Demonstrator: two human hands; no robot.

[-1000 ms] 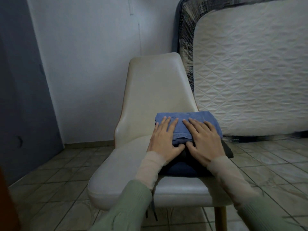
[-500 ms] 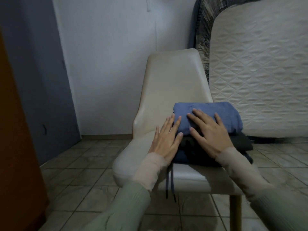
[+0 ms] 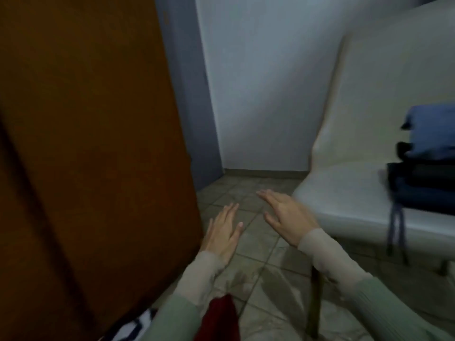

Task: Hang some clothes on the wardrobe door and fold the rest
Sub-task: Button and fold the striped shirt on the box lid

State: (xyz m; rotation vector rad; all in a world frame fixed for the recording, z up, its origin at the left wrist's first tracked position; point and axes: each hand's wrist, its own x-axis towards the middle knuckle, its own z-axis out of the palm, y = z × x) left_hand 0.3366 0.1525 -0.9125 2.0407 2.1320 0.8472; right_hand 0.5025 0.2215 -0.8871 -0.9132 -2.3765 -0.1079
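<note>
On the chair seat, right of view: we find a stack of folded clothes (image 3: 426, 168), a blue garment (image 3: 433, 130) uppermost, darker pieces beneath, the whole resting on the cream chair (image 3: 349, 193).
Drawstring: a pair of cords (image 3: 395, 232) hangs from the stack over the seat's front edge.
Left hand (image 3: 222, 235): we note it flat, fingers straight, holding nothing, above the tiled floor (image 3: 258, 274) and just beside the brown wardrobe door (image 3: 93, 143).
Right hand (image 3: 286, 216): likewise spread and empty, near the front corner of the seat, apart from the stack.
Remaining items: a red cloth (image 3: 218, 318) and a black-and-white patterned cloth (image 3: 136, 326) show at the bottom edge; we cannot tell their kind or how they lie.
Stage: we judge the folded stack done with and further clothes due for hanging or folding.
Handling: we expect the clothes to be light, limp and non-slippery, sagging wherever unsupported. For hanging, we advise taking a garment at shoulders or waistband with both hands; the stack, if moved, wants support from underneath.
Risk: the loose cords could snag and drag the stack off.
</note>
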